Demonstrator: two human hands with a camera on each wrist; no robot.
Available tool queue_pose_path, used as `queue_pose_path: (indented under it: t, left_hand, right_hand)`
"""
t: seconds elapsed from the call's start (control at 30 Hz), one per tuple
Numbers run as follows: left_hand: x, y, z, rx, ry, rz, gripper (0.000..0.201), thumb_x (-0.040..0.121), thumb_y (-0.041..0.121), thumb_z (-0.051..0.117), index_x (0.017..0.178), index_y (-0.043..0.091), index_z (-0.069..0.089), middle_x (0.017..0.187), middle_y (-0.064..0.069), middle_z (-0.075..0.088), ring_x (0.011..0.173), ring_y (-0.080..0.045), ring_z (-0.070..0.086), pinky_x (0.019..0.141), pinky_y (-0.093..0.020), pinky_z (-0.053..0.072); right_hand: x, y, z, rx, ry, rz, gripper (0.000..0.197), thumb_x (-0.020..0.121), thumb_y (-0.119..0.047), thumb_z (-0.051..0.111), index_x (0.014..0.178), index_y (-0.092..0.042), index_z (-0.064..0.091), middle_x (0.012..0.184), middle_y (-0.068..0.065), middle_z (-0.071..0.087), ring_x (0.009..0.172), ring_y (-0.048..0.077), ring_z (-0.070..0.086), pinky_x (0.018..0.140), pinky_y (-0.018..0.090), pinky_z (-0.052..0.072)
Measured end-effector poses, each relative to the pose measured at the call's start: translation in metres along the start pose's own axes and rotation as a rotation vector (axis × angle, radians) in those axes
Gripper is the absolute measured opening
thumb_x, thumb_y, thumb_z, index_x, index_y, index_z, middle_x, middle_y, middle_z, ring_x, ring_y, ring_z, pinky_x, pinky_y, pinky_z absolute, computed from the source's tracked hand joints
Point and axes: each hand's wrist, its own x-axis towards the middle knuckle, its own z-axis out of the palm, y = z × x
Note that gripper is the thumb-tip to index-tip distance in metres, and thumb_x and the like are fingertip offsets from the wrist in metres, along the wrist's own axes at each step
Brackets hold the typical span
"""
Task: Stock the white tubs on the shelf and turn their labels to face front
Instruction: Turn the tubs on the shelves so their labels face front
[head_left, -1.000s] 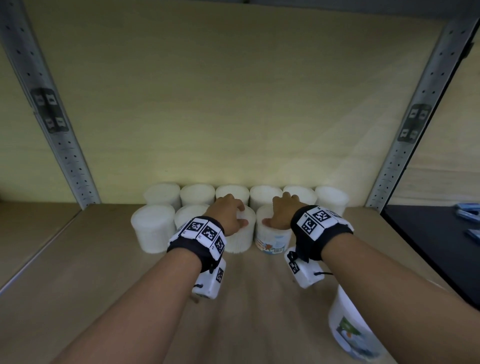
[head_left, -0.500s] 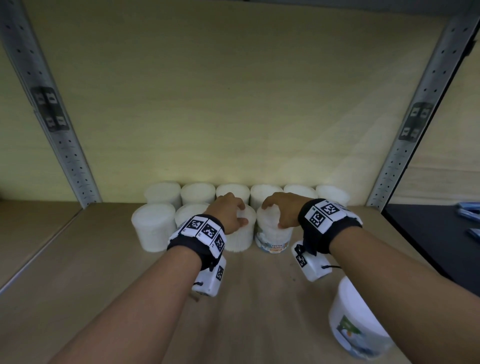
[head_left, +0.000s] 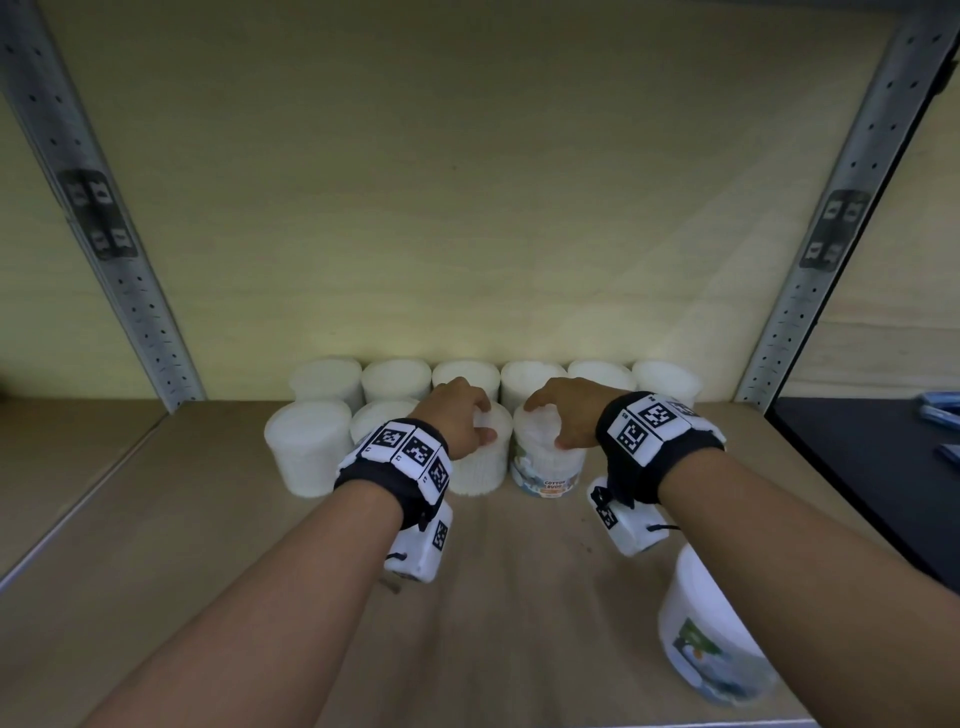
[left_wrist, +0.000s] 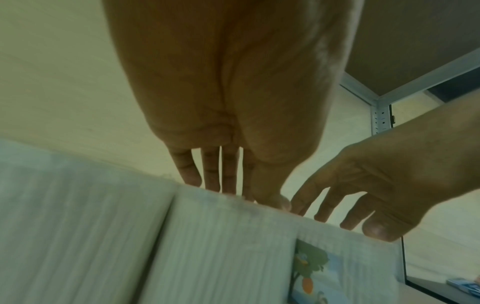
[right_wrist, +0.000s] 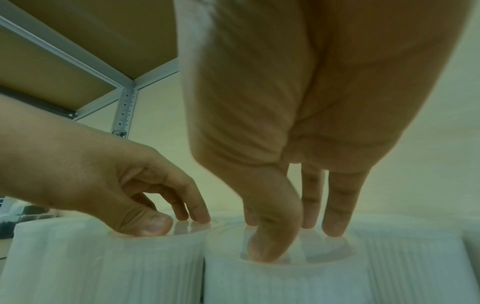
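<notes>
White tubs stand in two rows at the back of the wooden shelf (head_left: 182, 545). My left hand (head_left: 460, 423) is curled over the lid of the third front-row tub (head_left: 483, 473) and grips it from above. My right hand (head_left: 563, 415) grips the lid of the tub beside it (head_left: 545, 467), whose "COTTON BUDS" label faces front. In the right wrist view, the thumb and fingers of my right hand (right_wrist: 285, 236) press on that lid (right_wrist: 285, 283). Another tub (head_left: 711, 639), with its picture label showing, stands near the front edge under my right forearm.
Perforated metal uprights (head_left: 130, 291) (head_left: 810, 291) frame the bay on both sides. A dark surface (head_left: 872, 467) with small blue packets lies to the right. Bare shelf board lies left of and in front of the tub rows.
My right hand has twisted on its tub, my wrist swinging right, and the tub's label has come round to the front. The left hand has stayed on its tub.
</notes>
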Motion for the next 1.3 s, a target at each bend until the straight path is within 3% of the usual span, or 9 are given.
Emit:
queue_pose_path:
  t: [0.3,0.5,0.63,0.73,0.87,1.03,1.3]
  left_hand:
    - [-0.002,0.002,-0.003,-0.014,-0.014,0.020,0.045,0.089,0.026,0.062,0.131,0.015,0.052,0.138,-0.007,0.045,0.124,-0.024,0.048,0.104,-0.035,0.041]
    - [-0.003,0.000,-0.010,-0.004,-0.097,0.057,0.044,0.091,0.012,0.059,0.133,0.019,0.050,0.143,-0.004,0.044,0.129,-0.022,0.046,0.105,-0.032,0.040]
    - [-0.002,0.001,-0.017,0.039,-0.168,0.101,0.053,0.087,-0.005,0.051,0.133,0.021,0.051,0.145,-0.003,0.044,0.129,-0.021,0.046,0.103,-0.029,0.042]
    - [-0.002,0.001,-0.020,0.050,-0.195,0.121,0.057,0.085,-0.009,0.047,0.133,0.022,0.052,0.145,-0.003,0.044,0.129,-0.022,0.046,0.104,-0.030,0.042]
    - [-0.002,-0.002,-0.016,-0.037,-0.068,0.070,0.038,0.092,0.014,0.054,0.130,0.020,0.052,0.139,-0.004,0.045,0.124,-0.022,0.047,0.101,-0.030,0.041]
    - [0.002,0.000,-0.001,0.045,0.098,-0.049,0.049,0.092,0.044,0.052,0.130,0.013,0.048,0.134,-0.011,0.044,0.124,-0.028,0.042,0.102,-0.042,0.041]
    - [0.004,0.002,0.005,0.134,0.058,-0.061,0.053,0.089,0.044,0.055,0.132,0.014,0.048,0.135,-0.010,0.042,0.126,-0.028,0.040,0.100,-0.042,0.041]
  right_hand:
    - [0.000,0.000,0.001,-0.009,0.019,-0.003,0.063,0.086,-0.005,0.061,0.143,-0.021,0.041,0.144,0.006,0.043,0.130,0.026,0.046,0.103,0.033,0.043]
    - [0.000,-0.001,0.000,-0.025,0.018,0.004,0.065,0.085,-0.005,0.062,0.144,-0.022,0.040,0.145,0.007,0.043,0.131,0.025,0.046,0.103,0.032,0.043]
    - [-0.001,-0.002,-0.001,-0.029,0.007,0.005,0.066,0.086,-0.006,0.062,0.145,-0.022,0.039,0.146,0.006,0.042,0.132,0.025,0.044,0.104,0.031,0.041]
    - [-0.001,-0.001,-0.001,-0.018,0.008,0.002,0.065,0.085,-0.005,0.063,0.144,-0.021,0.040,0.147,0.006,0.042,0.133,0.024,0.044,0.105,0.031,0.041]
    - [-0.003,-0.001,-0.002,-0.014,0.014,-0.002,0.064,0.086,-0.005,0.061,0.144,-0.021,0.041,0.146,0.006,0.042,0.132,0.024,0.044,0.102,0.030,0.041]
    - [-0.003,-0.002,-0.003,-0.014,0.002,-0.003,0.064,0.086,-0.004,0.061,0.144,-0.021,0.040,0.146,0.007,0.042,0.132,0.025,0.044,0.102,0.031,0.041]
    - [-0.004,-0.002,-0.003,-0.018,0.001,-0.009,0.064,0.087,-0.003,0.060,0.145,-0.019,0.039,0.146,0.006,0.041,0.132,0.024,0.044,0.103,0.030,0.040]
